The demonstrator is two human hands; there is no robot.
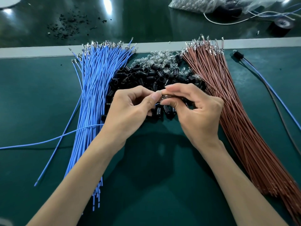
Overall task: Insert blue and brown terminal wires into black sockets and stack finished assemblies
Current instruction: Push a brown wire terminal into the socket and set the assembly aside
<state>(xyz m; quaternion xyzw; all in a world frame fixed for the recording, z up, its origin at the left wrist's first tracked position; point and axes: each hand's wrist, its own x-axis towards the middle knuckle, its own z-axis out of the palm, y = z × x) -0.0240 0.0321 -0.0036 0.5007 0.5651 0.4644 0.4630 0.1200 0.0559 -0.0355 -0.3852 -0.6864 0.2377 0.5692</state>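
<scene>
A thick bundle of blue terminal wires (96, 82) lies on the left of the green table, a bundle of brown terminal wires (231, 101) on the right. Between them sits a heap of black sockets (146, 77) mixed with small clear bulbs (156, 57). Above the heap, my left hand (130, 110) pinches the end of one blue wire (48, 140), which trails off to the left. My right hand (193, 108) pinches a small socket part against it; the part is mostly hidden by the fingers. One finished assembly (238, 54) lies at the far right.
A grey strip (40, 52) crosses the table behind the bundles. Beyond it lie black debris (68, 26), plastic bags of parts (203, 4), a black tape roll (281, 26) and loose white and blue wires (260, 16).
</scene>
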